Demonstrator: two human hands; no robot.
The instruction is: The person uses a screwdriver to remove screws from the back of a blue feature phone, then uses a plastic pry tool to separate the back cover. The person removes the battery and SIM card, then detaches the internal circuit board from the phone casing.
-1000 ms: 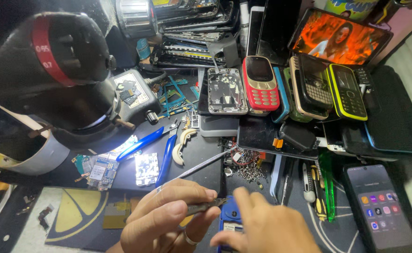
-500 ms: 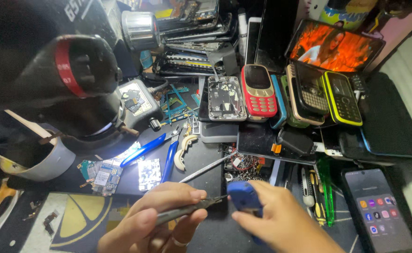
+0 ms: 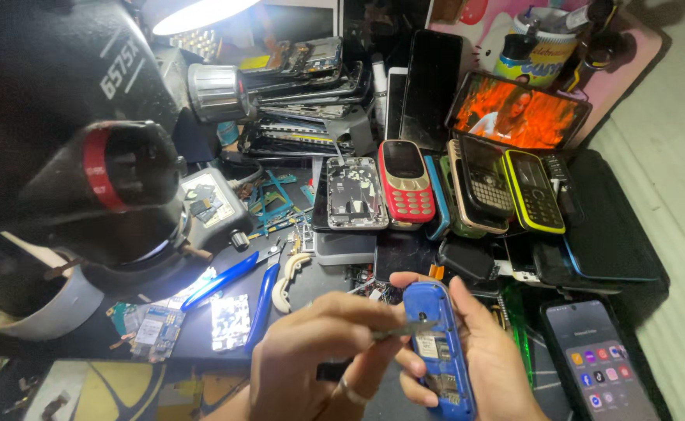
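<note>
Raised since the earlier frame, a small blue plastic phone with its back open (image 3: pixel 438 347) now stands upright in the right hand (image 3: pixel 490 362), fingers clamped along its edges.
Left hand (image 3: pixel 323 355) pinches slim metal tweezers (image 3: pixel 403 330), tips touching the phone's left edge; phone-strewn bench behind, open room toward the body.

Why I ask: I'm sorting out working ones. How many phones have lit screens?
2. A black phone showing an orange video leans at the back right; a black smartphone showing app icons lies front right, beside the right hand. Stacked phones may hide more.
</note>
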